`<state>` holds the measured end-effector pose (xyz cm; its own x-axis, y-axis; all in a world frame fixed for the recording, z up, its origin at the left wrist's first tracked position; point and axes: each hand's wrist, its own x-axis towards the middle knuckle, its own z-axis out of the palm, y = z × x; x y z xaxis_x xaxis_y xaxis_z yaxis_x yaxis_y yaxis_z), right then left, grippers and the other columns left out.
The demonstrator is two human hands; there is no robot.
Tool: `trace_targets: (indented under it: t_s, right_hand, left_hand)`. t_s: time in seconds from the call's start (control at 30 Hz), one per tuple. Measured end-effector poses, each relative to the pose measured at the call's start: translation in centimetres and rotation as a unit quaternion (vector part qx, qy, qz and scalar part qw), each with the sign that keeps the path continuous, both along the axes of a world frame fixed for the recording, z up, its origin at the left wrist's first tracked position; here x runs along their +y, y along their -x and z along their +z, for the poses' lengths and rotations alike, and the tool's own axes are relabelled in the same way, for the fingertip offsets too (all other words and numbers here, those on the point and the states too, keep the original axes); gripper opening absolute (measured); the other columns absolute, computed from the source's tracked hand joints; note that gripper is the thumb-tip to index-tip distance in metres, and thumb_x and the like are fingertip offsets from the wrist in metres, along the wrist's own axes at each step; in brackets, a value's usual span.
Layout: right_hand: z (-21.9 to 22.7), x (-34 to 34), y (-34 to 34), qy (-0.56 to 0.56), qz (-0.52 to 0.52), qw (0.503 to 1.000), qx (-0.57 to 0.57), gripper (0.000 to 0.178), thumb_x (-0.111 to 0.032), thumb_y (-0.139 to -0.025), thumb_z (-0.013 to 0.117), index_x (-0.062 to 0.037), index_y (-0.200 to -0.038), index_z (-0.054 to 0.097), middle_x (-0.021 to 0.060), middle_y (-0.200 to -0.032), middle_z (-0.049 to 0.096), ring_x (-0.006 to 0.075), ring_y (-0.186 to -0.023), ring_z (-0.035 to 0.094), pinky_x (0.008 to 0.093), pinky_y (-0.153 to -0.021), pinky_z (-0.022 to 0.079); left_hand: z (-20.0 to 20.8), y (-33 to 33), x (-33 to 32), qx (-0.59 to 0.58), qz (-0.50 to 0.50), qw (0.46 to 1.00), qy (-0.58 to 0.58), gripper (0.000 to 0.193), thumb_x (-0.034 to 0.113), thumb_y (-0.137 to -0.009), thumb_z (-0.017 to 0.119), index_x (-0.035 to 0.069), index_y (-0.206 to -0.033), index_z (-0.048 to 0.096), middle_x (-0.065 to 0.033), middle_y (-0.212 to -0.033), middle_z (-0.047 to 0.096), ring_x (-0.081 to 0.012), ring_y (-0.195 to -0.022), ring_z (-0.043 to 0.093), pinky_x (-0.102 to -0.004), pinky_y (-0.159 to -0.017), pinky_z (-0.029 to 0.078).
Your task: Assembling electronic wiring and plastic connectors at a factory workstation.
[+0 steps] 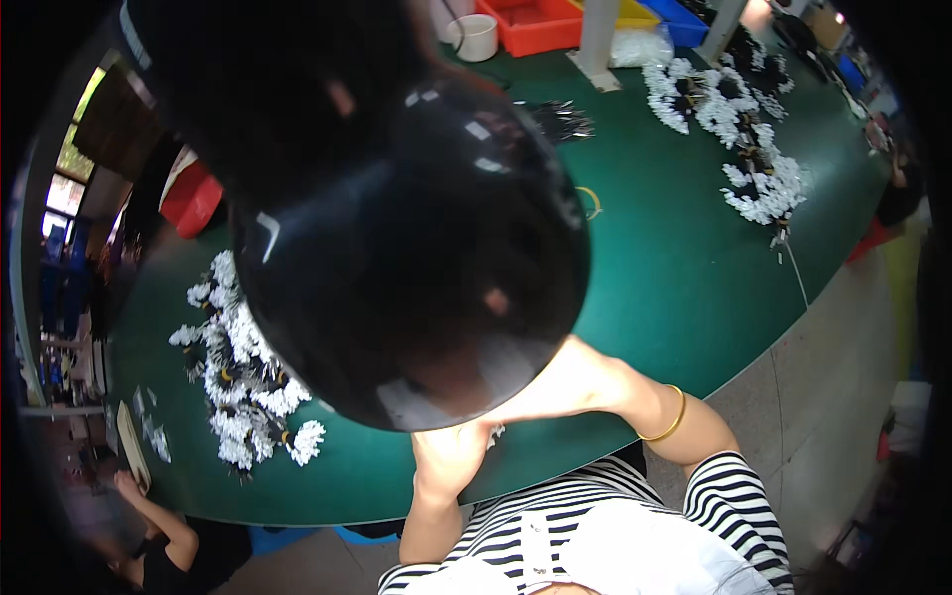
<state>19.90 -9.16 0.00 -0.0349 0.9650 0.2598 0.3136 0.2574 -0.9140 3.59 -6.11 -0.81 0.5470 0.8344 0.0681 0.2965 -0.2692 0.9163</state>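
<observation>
A glossy black lamp-like hood (pixel 416 238) fills the middle of the view and covers most of what my hands are at. My left hand (pixel 451 458) shows only its back and wrist below the hood's lower rim; its fingers are hidden. Reaching in from the right, my right hand (pixel 565 385) has its fingers behind the hood too. The hands come close together over the near part of the green table (pixel 684 288). A small white bit (pixel 495 433) shows beside my left hand, too little of it to name. Whether either hand holds anything is hidden.
White-tipped dark bundles, some with yellow bands, lie in a pile at left (pixel 238 377) and another at far right (pixel 764 183). Dark strands (pixel 560 119) and a yellow ring (pixel 592 202) lie behind the hood. Beyond are a red bin (pixel 535 28) and a white cup (pixel 476 38). Another person's arm (pixel 164 516) is at lower left.
</observation>
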Motion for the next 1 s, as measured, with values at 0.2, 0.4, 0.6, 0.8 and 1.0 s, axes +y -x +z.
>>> trace_targets:
  t_s: [0.2,0.4,0.6,0.8,1.0]
  right_hand:
    - [-1.0,0.2,0.8,-0.002,-0.008,0.999,0.050,0.034,-0.036,-0.077,0.062,-0.0066,-0.095,0.059,0.0100,-0.064,0.061,0.0176,-0.053,0.060,0.0274,-0.054,0.047]
    - [0.5,-0.4,-0.5,0.043,0.009,0.987,0.156,0.011,-0.009,-0.083,0.051,-0.0039,-0.088,0.059,0.0056,-0.061,0.059,0.0068,-0.051,0.056,0.0212,-0.050,0.044]
    - [1.0,-0.2,-0.9,0.089,0.020,0.986,0.142,0.011,-0.011,-0.083,0.053,-0.0045,-0.089,0.058,0.0068,-0.063,0.060,0.0078,-0.053,0.056,0.0217,-0.052,0.044]
    - [1.1,-0.5,-0.9,0.070,0.027,0.987,0.141,0.014,-0.008,-0.083,0.050,-0.0033,-0.093,0.057,0.0065,-0.063,0.060,0.0071,-0.052,0.055,0.0213,-0.050,0.044]
    - [1.0,-0.4,-1.7,0.070,-0.008,0.982,0.175,0.022,-0.013,-0.083,0.057,-0.0042,-0.101,0.049,0.0044,-0.061,0.059,0.0068,-0.052,0.055,0.0199,-0.050,0.043]
  left_hand:
    - [0.9,-0.8,0.4,-0.023,-0.116,0.990,-0.078,0.017,0.000,-0.079,0.060,-0.004,-0.095,0.062,-0.0101,-0.081,0.063,-0.0169,-0.074,0.059,-0.0264,-0.070,0.045]
    - [0.9,0.6,1.0,-0.102,-0.154,0.935,0.302,0.017,-0.001,-0.081,0.057,-0.004,-0.097,0.062,-0.0031,-0.076,0.058,-0.0068,-0.062,0.050,-0.0186,-0.057,0.039]
    - [1.9,-0.6,1.3,-0.002,-0.148,0.976,0.158,0.016,0.003,-0.079,0.062,-0.005,-0.093,0.063,-0.0021,-0.077,0.058,-0.0035,-0.063,0.049,-0.0173,-0.056,0.038]
    - [0.4,0.1,1.7,-0.065,-0.148,0.962,0.219,0.013,0.004,-0.079,0.062,-0.003,-0.091,0.064,-0.0008,-0.077,0.061,-0.0027,-0.062,0.047,-0.0163,-0.057,0.037]
    - [1.3,-0.5,1.4,-0.100,-0.137,0.927,0.336,0.019,0.003,-0.072,0.061,-0.004,-0.090,0.062,-0.0098,-0.082,0.061,-0.0115,-0.070,0.057,-0.0186,-0.057,0.042]
